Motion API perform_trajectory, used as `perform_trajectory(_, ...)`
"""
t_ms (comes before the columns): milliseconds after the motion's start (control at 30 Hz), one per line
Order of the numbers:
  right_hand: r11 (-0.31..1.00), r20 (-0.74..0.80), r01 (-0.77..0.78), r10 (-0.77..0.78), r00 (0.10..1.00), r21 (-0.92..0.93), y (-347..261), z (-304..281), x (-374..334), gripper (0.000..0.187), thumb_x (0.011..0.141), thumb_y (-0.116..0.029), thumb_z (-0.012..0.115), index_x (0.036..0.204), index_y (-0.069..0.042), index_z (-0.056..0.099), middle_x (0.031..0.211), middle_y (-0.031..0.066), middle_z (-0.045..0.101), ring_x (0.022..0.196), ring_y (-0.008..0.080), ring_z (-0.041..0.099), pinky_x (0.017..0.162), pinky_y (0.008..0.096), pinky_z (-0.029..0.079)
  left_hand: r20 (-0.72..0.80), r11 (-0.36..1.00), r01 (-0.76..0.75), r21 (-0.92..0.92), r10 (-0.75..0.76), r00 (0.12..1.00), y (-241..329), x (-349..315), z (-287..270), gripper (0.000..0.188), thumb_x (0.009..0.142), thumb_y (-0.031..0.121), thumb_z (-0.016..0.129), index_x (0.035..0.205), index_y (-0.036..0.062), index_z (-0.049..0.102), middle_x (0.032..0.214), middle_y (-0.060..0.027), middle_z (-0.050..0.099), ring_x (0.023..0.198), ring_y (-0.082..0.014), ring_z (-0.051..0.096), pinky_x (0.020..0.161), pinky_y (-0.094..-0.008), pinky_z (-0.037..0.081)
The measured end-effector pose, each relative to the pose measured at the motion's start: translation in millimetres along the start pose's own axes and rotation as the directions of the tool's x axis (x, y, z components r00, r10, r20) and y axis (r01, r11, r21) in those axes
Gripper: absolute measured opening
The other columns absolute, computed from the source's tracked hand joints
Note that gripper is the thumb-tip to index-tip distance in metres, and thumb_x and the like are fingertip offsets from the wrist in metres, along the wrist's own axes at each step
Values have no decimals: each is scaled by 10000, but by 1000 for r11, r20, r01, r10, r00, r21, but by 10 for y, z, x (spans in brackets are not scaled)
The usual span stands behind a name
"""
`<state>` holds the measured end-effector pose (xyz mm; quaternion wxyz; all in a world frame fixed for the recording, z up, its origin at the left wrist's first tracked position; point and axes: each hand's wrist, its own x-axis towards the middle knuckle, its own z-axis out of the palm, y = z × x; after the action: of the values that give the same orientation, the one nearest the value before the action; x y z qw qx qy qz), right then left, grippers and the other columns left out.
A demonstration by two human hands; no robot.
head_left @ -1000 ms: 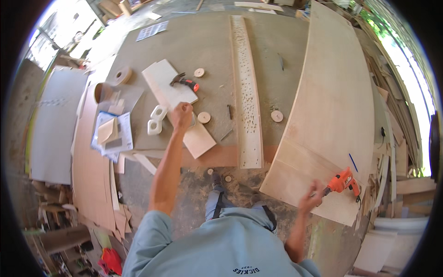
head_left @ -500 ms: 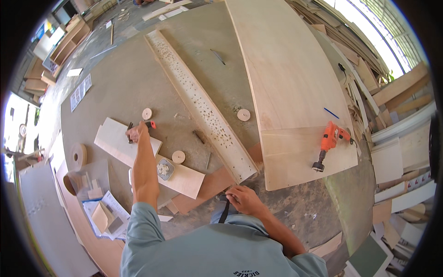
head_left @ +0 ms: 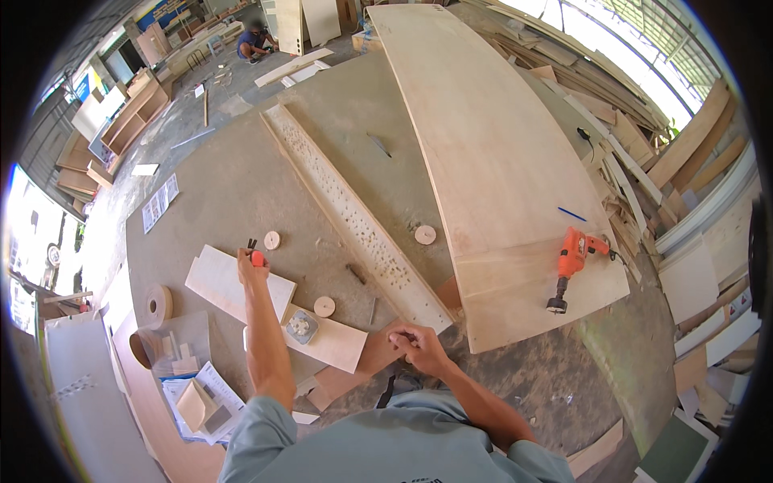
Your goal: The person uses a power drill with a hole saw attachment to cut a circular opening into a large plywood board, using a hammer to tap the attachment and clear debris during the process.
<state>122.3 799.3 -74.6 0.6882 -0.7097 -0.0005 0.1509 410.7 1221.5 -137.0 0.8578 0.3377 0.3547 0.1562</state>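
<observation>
My left hand (head_left: 254, 272) is closed around a small tool with a red part (head_left: 258, 258) and dark prongs. It is held over a pale board (head_left: 219, 278) lying on the large work surface. Close to it lies a small wooden disc (head_left: 272, 241). My right hand (head_left: 420, 348) is in front of my body with its fingers curled together; whatever is in them, if anything, is hidden. Beyond it ends a long narrow wooden trough (head_left: 346, 217) scattered with many small pieces. A second disc (head_left: 324, 307) lies beside a grey dish (head_left: 302, 327) on another pale board (head_left: 342, 344).
An orange drill (head_left: 573, 253) and a blue pen (head_left: 572, 214) lie on a large plywood panel (head_left: 499, 153) at right. A third disc (head_left: 425, 234) is near the trough. Left are a tape roll (head_left: 159, 306) and papers (head_left: 221, 394). Far back, a person (head_left: 254, 42) crouches.
My left hand has turned its tool so the prongs point away from me. My right hand has lifted from the dark strap at my waist. The view has tilted up, showing more background.
</observation>
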Motion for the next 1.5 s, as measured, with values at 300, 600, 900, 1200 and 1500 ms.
perform_trajectory(300,689,-90,5,87,992,724,122,-95,295,425,1073,-348,546,1355,-34,596,1218,88,672,1099,192,638,967,356,503,656,866,-223,449,-150,740,-1049,-3732,294,512,774,-55,756,1259,31,612,1046,-60,673,880,-121,644,719,-289,549)
perform_trajectory(600,903,-488,185,31,872,387,-17,-428,-632,336,1066,-231,522,1272,22,601,1147,98,666,1000,184,649,917,323,528,940,636,-693,340,-209,270,-1730,-4086,-27,361,778,36,775,1120,29,659,922,-97,737,816,-189,718,790,-328,576)
perform_trajectory(900,809,-826,386,203,526,444,-81,-840,-1266,284,1025,-242,482,1136,-29,634,806,48,625,625,133,549,587,271,449,762,292,-720,630,-50,646,-1973,-3469,-410,235,846,111,737,1059,12,727,914,-134,722,777,-258,689,735,-372,565)
perform_trajectory(1200,762,-888,456,397,232,460,77,-1150,-2163,316,1017,-209,601,1300,-69,593,951,39,636,608,117,527,529,279,438,795,-448,-699,557,44,605,-2240,-2441,-628,170,850,170,695,964,50,732,1024,-174,682,1066,-388,594,943,-523,452)
perform_trajectory(1500,527,-697,471,632,339,707,585,-1785,-2958,292,961,-180,597,1235,-78,600,868,54,599,564,121,494,503,280,397,752,-254,-709,658,260,605,-2335,-2631,-606,144,960,66,620,1085,-7,622,1006,-199,657,965,-413,611,888,-503,477)
